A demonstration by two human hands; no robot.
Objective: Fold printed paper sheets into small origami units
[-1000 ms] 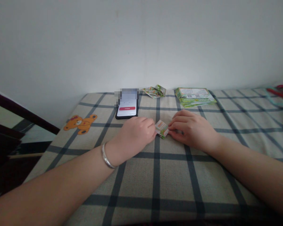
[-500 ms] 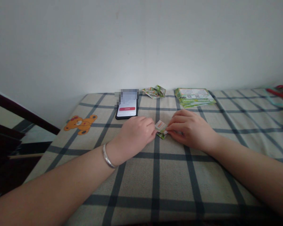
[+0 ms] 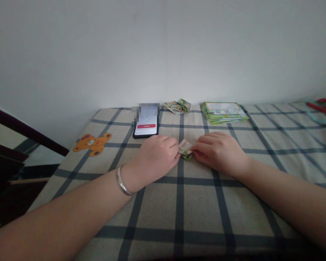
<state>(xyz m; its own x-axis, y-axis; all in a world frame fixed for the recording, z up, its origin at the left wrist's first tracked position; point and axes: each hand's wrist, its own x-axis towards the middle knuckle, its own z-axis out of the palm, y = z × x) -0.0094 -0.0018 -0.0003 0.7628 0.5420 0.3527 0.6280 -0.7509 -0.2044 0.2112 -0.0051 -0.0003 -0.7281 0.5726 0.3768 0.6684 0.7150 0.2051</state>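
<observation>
While both hands' fingers (image 3: 200, 148) pinch the folded paper (image 3: 185, 148), its print (image 3: 184, 144) is illegible.

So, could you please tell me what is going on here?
A person is handling a small folded paper over a checked cloth. The left hand is at its left side, and the right hand pinches its right side. Farther back, by the wall, lie a phone with its screen lit, some folded pieces and a stack of printed sheets.
</observation>
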